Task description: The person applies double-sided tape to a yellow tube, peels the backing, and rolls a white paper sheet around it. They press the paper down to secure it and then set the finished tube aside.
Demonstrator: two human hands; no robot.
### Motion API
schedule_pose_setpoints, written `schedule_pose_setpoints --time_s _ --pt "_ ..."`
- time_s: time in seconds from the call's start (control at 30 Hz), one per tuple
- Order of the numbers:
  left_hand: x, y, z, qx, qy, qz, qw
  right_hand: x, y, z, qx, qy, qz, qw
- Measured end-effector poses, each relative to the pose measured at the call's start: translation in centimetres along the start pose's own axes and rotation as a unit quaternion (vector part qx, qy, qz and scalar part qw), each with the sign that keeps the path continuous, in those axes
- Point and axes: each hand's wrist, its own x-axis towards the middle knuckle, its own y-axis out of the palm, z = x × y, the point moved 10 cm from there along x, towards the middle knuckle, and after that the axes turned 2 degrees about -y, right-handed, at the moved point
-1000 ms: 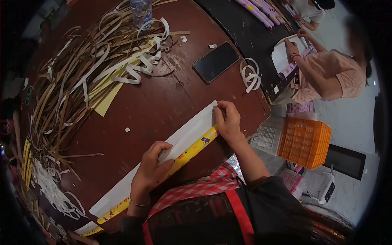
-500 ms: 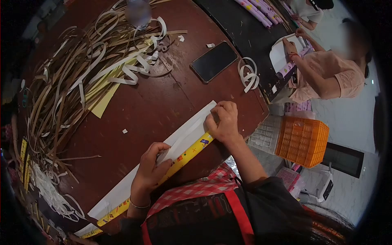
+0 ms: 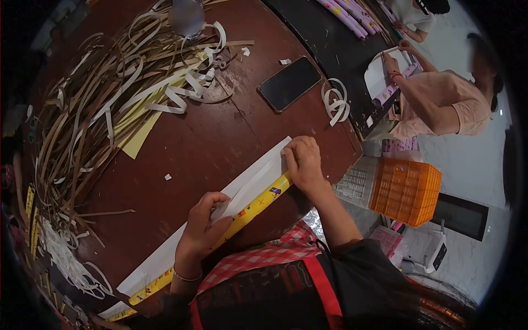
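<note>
A long yellow printed roll (image 3: 258,204) lies aslant on the surface (image 3: 220,143), just in front of the checked apron (image 3: 264,250), its near, lower end off to the person's left and its far, upper end to the right. White paper (image 3: 159,258) runs along the roll's far side, parallel to that long axis, so the yellow is nearer the body and the white is farther out; whether the two are one sheet, I cannot tell. Both hands touch the work, so neither is nearer to it as a whole, but they sit at different places along it. The right hand (image 3: 305,164) is at the upper end, thumb and fingertips drawn together on the white paper by its corner, as if pinching it. The left hand (image 3: 202,228) is nearer the middle, over the roll and the paper, its fingers curved, its thumb parted from them. Beyond the left wrist the lower end of the roll runs on with no hand on it, and is closer to the left hand than to the right. Farther out, past the white paper, a dark phone (image 3: 290,84) lies beyond the right hand, with a loose white coil (image 3: 336,103) just beside it, while a heap of brown strips (image 3: 82,137) spreads across the left side.
</note>
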Motion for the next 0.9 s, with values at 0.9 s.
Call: schedule_pose_setpoints --time_s 0.9 --pt "-0.3 -0.1 -1.5 -0.062 0.013 0.000 0.998 0.6 -0.4 -0.9 0.037 0.042 0.028 0.998"
